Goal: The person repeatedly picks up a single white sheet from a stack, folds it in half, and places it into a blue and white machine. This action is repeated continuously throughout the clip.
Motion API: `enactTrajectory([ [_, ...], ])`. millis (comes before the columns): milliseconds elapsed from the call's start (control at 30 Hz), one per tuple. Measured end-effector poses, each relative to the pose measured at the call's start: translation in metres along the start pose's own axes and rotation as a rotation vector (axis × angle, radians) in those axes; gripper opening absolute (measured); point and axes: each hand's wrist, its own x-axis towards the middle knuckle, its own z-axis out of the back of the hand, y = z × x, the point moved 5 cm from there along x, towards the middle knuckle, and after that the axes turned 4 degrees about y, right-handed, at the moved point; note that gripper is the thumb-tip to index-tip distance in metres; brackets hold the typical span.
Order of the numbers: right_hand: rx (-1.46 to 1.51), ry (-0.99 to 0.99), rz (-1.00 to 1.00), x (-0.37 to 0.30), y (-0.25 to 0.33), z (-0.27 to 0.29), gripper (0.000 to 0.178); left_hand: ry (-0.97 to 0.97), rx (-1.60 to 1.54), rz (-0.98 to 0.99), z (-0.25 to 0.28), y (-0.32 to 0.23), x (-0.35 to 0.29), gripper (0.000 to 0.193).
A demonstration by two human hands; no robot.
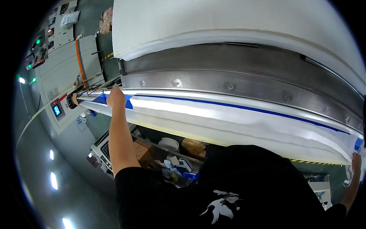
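A long white sheet (213,110) stretches across the machine in front of me, with a blue tape strip (228,105) running along its far edge. At the sheet's left end my left hand (116,98) is closed over a blue patch; what its fingers hold is hidden. My arms are spread wide. Far to the right, my right hand (356,162) is closed at the sheet's corner and seems to grip its edge, just below a short blue tape piece (358,144).
A grey metal beam (206,78) lies beyond the sheet, with a large white fabric roll (236,23) behind it. On the left stands a white machine cabinet (68,76) with a lit screen. Below the sheet, a shelf holds a cardboard box (142,154) and a white tub (169,144).
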Motion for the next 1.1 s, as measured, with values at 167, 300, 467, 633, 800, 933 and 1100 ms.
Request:
enactTrajectory([
  [167, -0.015, 0.048, 0.222, 0.003, 0.067, 0.025, 0.003, -0.383, -0.568, -0.595, 0.064, -0.129, -0.069, 0.022],
  [300, 0.115, 0.118, 0.326, 0.009, 0.162, 0.128, 0.024, -0.240, -1.031, -1.124, 0.120, -0.277, -0.211, 0.022],
  [467, 0.318, 0.231, 0.337, 0.004, 0.247, 0.214, 0.032, 0.143, -1.331, -1.726, 0.187, -0.412, -0.385, 0.026],
  [633, 0.640, 0.299, 0.439, 0.006, 0.302, 0.260, 0.042, 0.405, -1.151, -1.750, 0.192, -0.463, -0.424, 0.035],
  [800, 0.756, 0.461, 0.298, 0.025, 0.337, 0.268, 0.048, 0.778, -0.929, -1.654, 0.184, -0.447, -0.386, 0.044],
  [933, 1.034, 0.103, 0.279, 0.047, 0.339, 0.264, 0.044, 0.581, -1.292, -1.276, 0.193, -0.389, -0.309, 0.037],
  [1100, 1.241, -0.137, 0.135, 0.064, 0.319, 0.252, 0.031, 0.420, -1.635, -0.972, 0.158, -0.328, -0.237, 0.028],
])
